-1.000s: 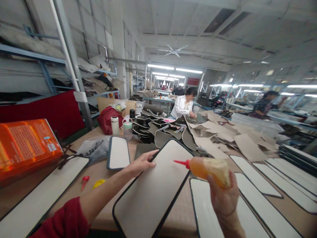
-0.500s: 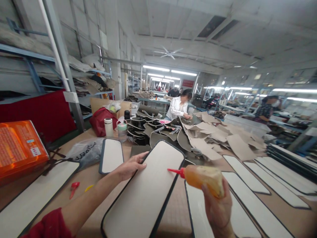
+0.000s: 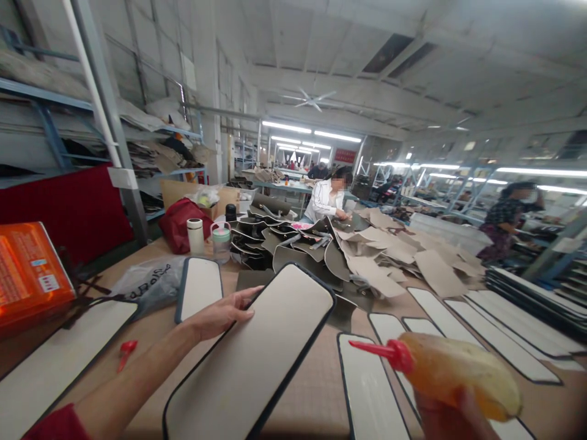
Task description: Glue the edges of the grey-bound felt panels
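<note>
My left hand (image 3: 229, 313) grips the far left edge of a long cream panel (image 3: 257, 348) with rounded corners and a dark rim, thumb on its face. The panel is held tilted above the table. In my right hand (image 3: 452, 412) is a squeeze bottle (image 3: 463, 373) of amber liquid, probably glue, lying on its side with its red nozzle (image 3: 376, 348) pointing left. The nozzle is apart from the held panel and over another cream panel (image 3: 367, 379) on the table. The lower part of my right hand is cut off by the frame.
More dark-rimmed panels (image 3: 504, 342) lie at right, beside a stack (image 3: 532, 299). A heap of grey and tan pieces (image 3: 316, 244) fills the table's back. A red cap (image 3: 127, 351), thermos (image 3: 195, 235) and orange package (image 3: 34, 275) are at left. A co-worker (image 3: 323, 198) sits beyond.
The squeeze bottle has moved right and nearer to me, away from the held panel's edge. The held panel has shifted slightly left and lower in view.
</note>
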A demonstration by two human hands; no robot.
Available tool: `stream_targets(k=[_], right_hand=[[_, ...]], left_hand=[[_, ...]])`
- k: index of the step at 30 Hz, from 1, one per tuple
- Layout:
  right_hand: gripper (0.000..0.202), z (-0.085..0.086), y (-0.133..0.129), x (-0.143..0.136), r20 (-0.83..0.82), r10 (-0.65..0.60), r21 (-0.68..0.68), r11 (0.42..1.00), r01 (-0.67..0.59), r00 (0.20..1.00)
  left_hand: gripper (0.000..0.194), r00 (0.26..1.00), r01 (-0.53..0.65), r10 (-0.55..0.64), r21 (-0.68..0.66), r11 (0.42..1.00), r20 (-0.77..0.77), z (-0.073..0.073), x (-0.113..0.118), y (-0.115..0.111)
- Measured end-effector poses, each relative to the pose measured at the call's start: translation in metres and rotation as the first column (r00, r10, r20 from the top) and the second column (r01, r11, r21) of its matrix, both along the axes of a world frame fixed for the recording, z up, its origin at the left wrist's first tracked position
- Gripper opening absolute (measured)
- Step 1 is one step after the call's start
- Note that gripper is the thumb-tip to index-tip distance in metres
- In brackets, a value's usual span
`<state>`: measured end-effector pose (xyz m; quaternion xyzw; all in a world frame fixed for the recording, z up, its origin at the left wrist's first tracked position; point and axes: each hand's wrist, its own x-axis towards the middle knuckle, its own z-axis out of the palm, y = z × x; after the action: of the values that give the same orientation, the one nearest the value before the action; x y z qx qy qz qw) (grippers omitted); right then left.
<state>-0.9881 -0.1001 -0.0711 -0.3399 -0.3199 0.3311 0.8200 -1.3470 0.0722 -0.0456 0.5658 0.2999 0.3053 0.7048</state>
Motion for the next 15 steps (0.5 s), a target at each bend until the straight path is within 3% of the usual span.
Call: stream_targets(k=[3,7,11,15], right_hand=[[0.062,0.016,-0.002,-0.004,-0.102,-0.053,-0.007,0.999,0.053,0.993],[0.068,0.036,-0.002,-0.001,-0.058,-0.158,0.004,0.987,0.159,0.986],[0.066,0.056,0.002,0.011,0.044,-0.087,-0.012,0.996,0.087,0.995],[0.081,0.073,0.009,0.015,0.155,-0.01,-0.018,1.0,0.013,0.988]], left_hand=[[0.084,0.998,0.063,-0.063,0.031,0.997,-0.012,0.003,-0.003,-0.002],[0.082,0.992,0.106,-0.101,0.051,0.993,-0.081,0.011,-0.008,-0.007],[0.078,0.969,0.196,-0.183,0.066,0.978,-0.168,0.023,-0.013,-0.009],[0.076,0.914,0.323,-0.292,0.069,0.944,-0.283,0.035,-0.015,-0.009]])
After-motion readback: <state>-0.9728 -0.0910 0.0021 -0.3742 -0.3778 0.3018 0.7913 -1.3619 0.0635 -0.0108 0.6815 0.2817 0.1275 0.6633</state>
